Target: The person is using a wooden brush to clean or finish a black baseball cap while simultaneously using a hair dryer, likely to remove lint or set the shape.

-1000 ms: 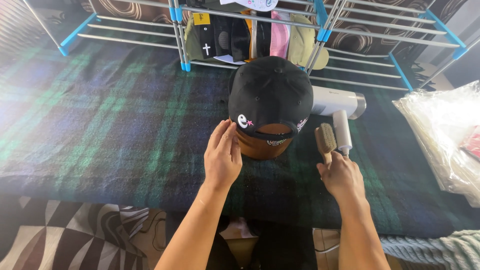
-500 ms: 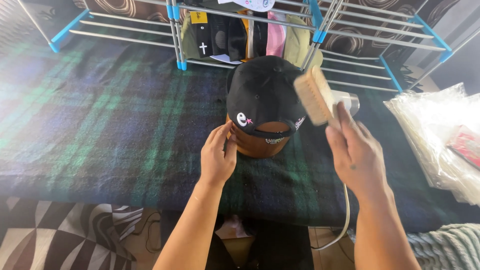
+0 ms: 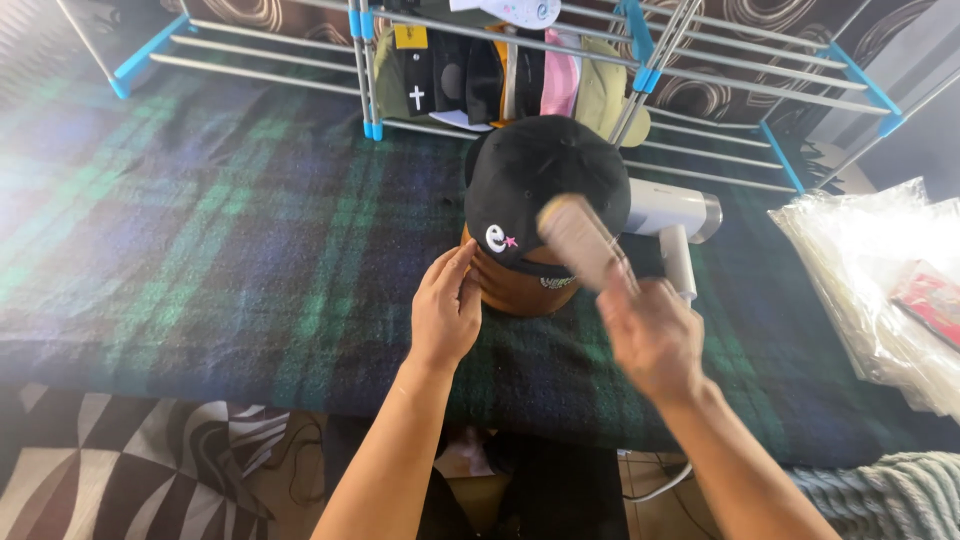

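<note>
A black cap [image 3: 535, 175] with a small white and pink emblem sits on a brown rounded form [image 3: 515, 290] on the plaid-covered table. My left hand [image 3: 447, 310] rests against the cap's left front edge and the form, fingers together. My right hand [image 3: 650, 335], blurred by motion, is shut on a tan wooden brush [image 3: 580, 240]. The brush lies over the front right of the cap.
A white hand-held steamer [image 3: 672, 225] lies right of the cap. Behind it, a metal rack with blue joints [image 3: 640, 45] holds several caps. Clear plastic bags [image 3: 880, 290] lie at the right. The table carries a green and blue plaid blanket [image 3: 200, 240].
My right hand picked the brush up from beside the steamer, raised it to the cap's upper right, then swept it down across the cap's front. My left hand stayed on the cap.
</note>
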